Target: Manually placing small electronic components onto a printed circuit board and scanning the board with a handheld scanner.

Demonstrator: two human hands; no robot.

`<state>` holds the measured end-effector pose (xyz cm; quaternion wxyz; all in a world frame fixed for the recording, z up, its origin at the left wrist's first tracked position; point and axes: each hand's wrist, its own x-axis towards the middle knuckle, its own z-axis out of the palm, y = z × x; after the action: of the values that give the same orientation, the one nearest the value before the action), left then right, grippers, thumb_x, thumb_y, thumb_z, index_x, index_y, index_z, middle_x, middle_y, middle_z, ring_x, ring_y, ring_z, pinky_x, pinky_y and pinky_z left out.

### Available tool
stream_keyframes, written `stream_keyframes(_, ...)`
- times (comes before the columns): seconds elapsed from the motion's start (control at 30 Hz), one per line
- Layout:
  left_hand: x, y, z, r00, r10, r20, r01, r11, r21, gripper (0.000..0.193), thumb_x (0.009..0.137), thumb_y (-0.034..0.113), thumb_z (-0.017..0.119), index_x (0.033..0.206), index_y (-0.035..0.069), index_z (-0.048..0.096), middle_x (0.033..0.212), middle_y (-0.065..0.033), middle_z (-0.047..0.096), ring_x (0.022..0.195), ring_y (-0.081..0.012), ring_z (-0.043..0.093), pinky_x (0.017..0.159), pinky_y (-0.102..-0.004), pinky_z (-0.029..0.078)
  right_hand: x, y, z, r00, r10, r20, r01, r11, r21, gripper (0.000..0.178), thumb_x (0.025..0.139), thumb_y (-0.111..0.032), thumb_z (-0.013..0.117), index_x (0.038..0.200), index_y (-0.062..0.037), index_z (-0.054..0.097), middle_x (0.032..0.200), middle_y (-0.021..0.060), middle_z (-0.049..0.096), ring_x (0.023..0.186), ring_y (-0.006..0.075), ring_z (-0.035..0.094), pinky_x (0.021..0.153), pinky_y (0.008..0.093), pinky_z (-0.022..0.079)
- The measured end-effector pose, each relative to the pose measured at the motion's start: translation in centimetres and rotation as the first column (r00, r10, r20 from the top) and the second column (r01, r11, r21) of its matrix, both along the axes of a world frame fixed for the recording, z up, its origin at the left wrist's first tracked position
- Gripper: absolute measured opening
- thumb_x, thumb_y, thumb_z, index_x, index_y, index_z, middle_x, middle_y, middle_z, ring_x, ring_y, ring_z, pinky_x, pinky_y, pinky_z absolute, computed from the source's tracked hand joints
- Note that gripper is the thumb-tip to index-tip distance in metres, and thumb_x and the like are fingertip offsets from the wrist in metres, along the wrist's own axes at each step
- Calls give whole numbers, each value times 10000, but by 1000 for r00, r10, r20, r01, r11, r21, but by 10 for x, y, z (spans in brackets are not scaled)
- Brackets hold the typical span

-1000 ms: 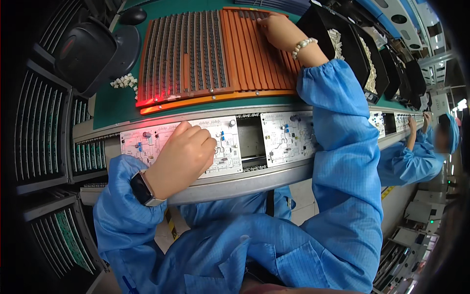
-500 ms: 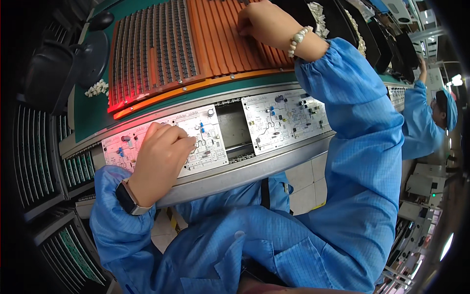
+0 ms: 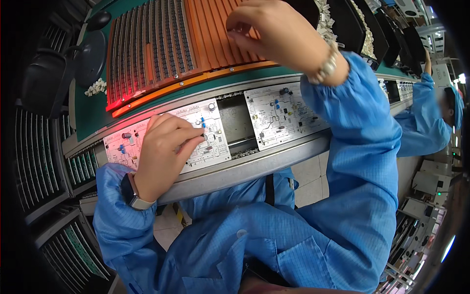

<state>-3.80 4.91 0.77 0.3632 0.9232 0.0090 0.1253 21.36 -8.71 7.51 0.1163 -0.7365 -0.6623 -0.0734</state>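
Note:
My left hand (image 3: 169, 144) is over the left white circuit board (image 3: 213, 152), thumb and forefinger pinched on a small dark electronic component (image 3: 203, 136) at the board's surface. Blue and black parts stand on that board. Above the slotted orange tray (image 3: 210, 36), my right hand (image 3: 269, 32) is raised with its fingers curled and their tips close together; what they hold, if anything, is too small to make out. Dark components fill the rows of the neighbouring tray (image 3: 169, 46). A second white circuit board (image 3: 274, 115) lies on the rail to the right, partly behind my right sleeve.
A metal conveyor rail (image 3: 230, 176) carries the boards along the near edge. White parts (image 3: 96, 88) lie at the left, and black bins (image 3: 342, 24) of pale parts stand far right. Racks of boards (image 3: 68, 250) are lower left. A person in blue (image 3: 423, 117) works at right.
My right hand has lifted off the orange tray and moved nearer to me. My left fingertips have shifted slightly right over the board, and a small dark component now shows at them.

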Motion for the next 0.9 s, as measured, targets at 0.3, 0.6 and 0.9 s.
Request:
stream_keyframes(0.3, 20, -12, -9, 999, -48, 19, 46, 993, 105, 113, 773, 78, 782, 882, 59, 756, 818, -27, 577, 852, -218, 546, 805, -366, 374, -53, -37, -23, 972, 155, -175, -95, 946, 309, 185, 781, -37, 769, 937, -32, 670, 836, 90, 657, 723, 263, 665, 621, 352, 539)
stream_keyframes(0.6, 23, -14, -5, 997, -38, -67, 46, 991, 123, 113, 762, 84, 791, 868, 72, 754, 808, -16, 576, 850, -209, 540, 819, -375, 345, -55, -48, -33, 948, 145, -283, -59, 955, 292, 178, 786, -51, 770, 933, -35, 670, 850, 96, 665, 746, 268, 664, 638, 353, 529)
stream_keyframes(0.9, 35, -24, 14, 991, -99, -88, 124, 923, 364, 82, 758, 67, 745, 837, 51, 731, 805, -23, 570, 856, -209, 544, 820, -386, 350, -54, -49, -44, 924, 169, -344, -69, 956, 285, 185, 782, -48, 768, 927, -27, 654, 844, 101, 657, 750, 290, 658, 650, 372, 526)
